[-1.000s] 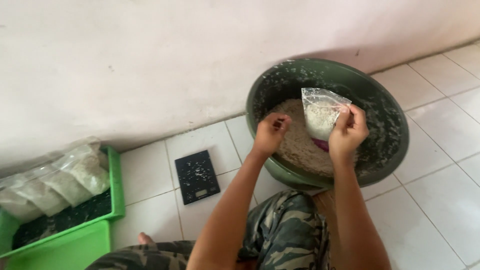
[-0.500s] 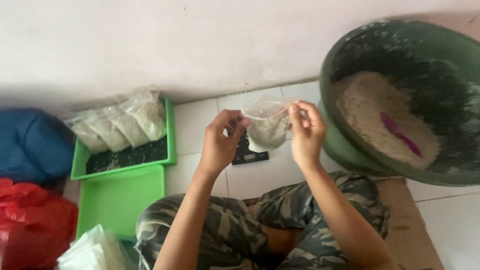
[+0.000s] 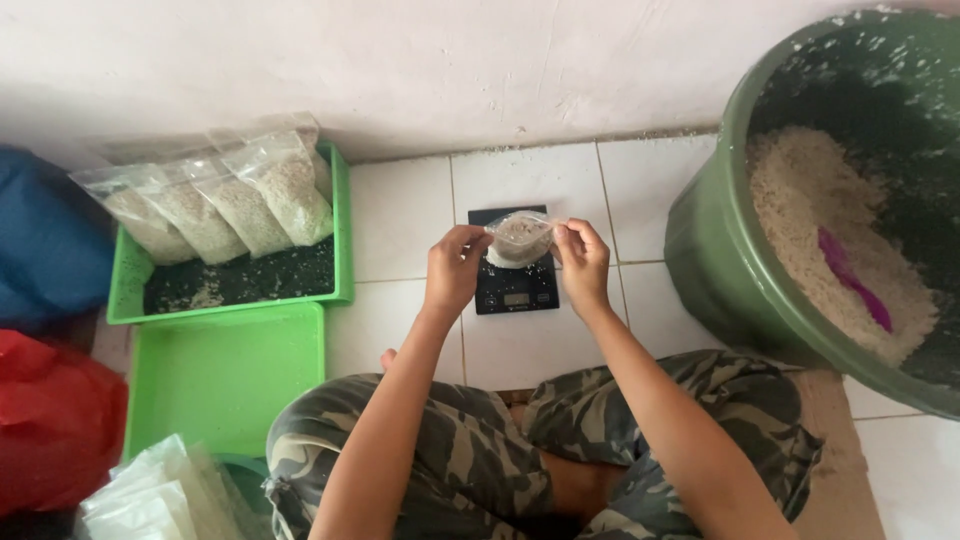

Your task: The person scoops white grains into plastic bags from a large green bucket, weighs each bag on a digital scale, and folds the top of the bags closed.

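Both forearms are bare, with no sleeves, watch or rings showing. The camouflage trousers (image 3: 480,460) are patterned in green, grey and cream patches, loose and creased

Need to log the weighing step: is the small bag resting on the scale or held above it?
Cannot tell. Both hands, left hand and right hand, pinch the bag by its top over the black scale; contact is not visible.
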